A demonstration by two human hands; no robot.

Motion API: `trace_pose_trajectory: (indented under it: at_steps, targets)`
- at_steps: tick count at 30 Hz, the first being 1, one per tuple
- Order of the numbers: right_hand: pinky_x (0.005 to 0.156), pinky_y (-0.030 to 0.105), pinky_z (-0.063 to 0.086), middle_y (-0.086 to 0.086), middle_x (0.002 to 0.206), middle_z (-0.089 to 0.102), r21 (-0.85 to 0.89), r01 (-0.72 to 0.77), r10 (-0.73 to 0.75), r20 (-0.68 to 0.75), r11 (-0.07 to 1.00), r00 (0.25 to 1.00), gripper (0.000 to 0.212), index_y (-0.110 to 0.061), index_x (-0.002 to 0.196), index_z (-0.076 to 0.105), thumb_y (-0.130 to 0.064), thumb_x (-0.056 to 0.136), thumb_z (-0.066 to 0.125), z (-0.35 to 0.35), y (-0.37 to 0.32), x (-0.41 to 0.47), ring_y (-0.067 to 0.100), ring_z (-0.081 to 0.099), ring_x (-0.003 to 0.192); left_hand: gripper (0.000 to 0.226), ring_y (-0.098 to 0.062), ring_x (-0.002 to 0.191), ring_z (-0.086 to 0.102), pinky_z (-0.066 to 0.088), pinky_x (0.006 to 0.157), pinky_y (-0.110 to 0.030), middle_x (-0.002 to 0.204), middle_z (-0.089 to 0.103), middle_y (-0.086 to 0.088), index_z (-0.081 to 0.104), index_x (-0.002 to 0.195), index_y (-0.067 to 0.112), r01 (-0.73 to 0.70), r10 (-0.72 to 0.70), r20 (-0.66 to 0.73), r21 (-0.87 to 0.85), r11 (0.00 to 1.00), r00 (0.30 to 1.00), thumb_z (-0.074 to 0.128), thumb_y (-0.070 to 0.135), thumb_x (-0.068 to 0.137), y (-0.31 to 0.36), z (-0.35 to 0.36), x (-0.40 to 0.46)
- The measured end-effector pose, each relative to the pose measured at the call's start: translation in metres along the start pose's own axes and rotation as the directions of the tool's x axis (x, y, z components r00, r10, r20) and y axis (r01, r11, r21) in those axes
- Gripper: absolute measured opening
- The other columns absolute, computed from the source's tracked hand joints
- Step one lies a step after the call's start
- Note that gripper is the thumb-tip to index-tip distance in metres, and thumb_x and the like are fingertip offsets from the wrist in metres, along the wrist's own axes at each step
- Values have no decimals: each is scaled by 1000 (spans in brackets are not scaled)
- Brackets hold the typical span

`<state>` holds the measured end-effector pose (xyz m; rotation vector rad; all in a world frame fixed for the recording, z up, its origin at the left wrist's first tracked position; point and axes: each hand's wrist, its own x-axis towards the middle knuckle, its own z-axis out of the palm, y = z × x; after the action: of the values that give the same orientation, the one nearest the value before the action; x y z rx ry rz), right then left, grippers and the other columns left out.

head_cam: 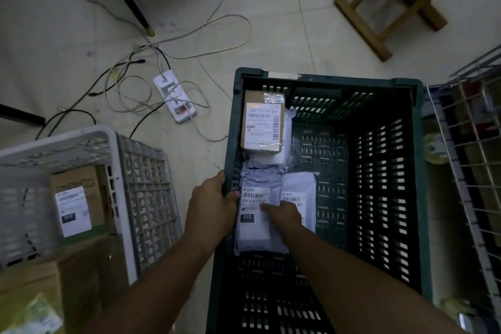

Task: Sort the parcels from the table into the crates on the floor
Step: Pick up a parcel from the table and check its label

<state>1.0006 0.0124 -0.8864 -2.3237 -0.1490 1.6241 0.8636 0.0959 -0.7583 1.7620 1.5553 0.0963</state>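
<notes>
**Grey parcel going down into the dark crate, both hands on it**

The grey parcel (253, 214) lies directly under the right hand (283, 215) and just inside of the left hand (210, 207), its long axis running away from the person, along the crate's left wall. The right hand rests on its white label with fingers curled onto it; whether it pinches or only presses I cannot tell. The left hand grips at the rim of the dark green crate (393, 84), thumb touching the parcel's left edge. The parcel is a soft grey plastic mailer, creased at its far end, with a barcode and a black "010" tag. Beyond the fingertips sits a brown box (263, 122); just right of the right hand, a white mailer (301, 184).
</notes>
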Motion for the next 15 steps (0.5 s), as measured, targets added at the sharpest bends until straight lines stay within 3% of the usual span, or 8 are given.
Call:
trace_pose_trajectory:
  at_steps: [4, 7, 11, 13, 15]
  targets:
    - [87, 25, 46, 14, 137, 60, -109, 43, -36, 61, 993, 997, 54, -4, 138, 54, -36, 96, 66, -14, -8, -27, 31, 59, 122, 16, -15, 78, 63, 52, 67, -28, 95, 72, -7, 62, 112, 10, -2, 1, 20, 60, 998, 1000, 60, 13, 97, 2, -1, -1]
    - [81, 19, 40, 11, 143, 55, -237, 103, -81, 103, 966, 991, 49, -5, 142, 49, -31, 101, 57, -38, -15, -57, 28, 55, 128, 17, -21, 78, 62, 49, 64, -32, 94, 69, -10, 55, 110, 10, -26, 7, 90, 212, 977, 996, 56, 23, 100, 9, -10, -6]
    - [104, 23, 39, 10, 156, 44, -344, 205, -158, 161, 916, 974, 63, -6, 155, 36, -34, 102, 55, -70, -31, -111, 26, 46, 139, 24, -23, 87, 64, 47, 69, -29, 102, 68, -11, 60, 108, 6, -118, 66, 206, 254, 960, 976, 53, 28, 102, 32, -41, -33]
    - [103, 25, 40, 10, 152, 49, -403, 278, -226, 173, 872, 959, 55, -7, 150, 44, -32, 102, 54, -89, -44, -146, 27, 48, 136, 20, -22, 88, 65, 46, 70, -25, 103, 69, -7, 63, 108, 8, -214, 142, 246, 295, 931, 959, 58, 25, 99, 50, -62, -55]
    - [98, 25, 41, 11, 147, 54, -485, 365, -300, 210, 795, 931, 46, -6, 144, 48, -28, 104, 51, -109, -59, -188, 27, 51, 133, 28, -12, 86, 69, 51, 68, -22, 98, 69, 6, 67, 106, 20, -252, 162, 242, 408, 877, 957, 74, 38, 86, 65, -86, -77]
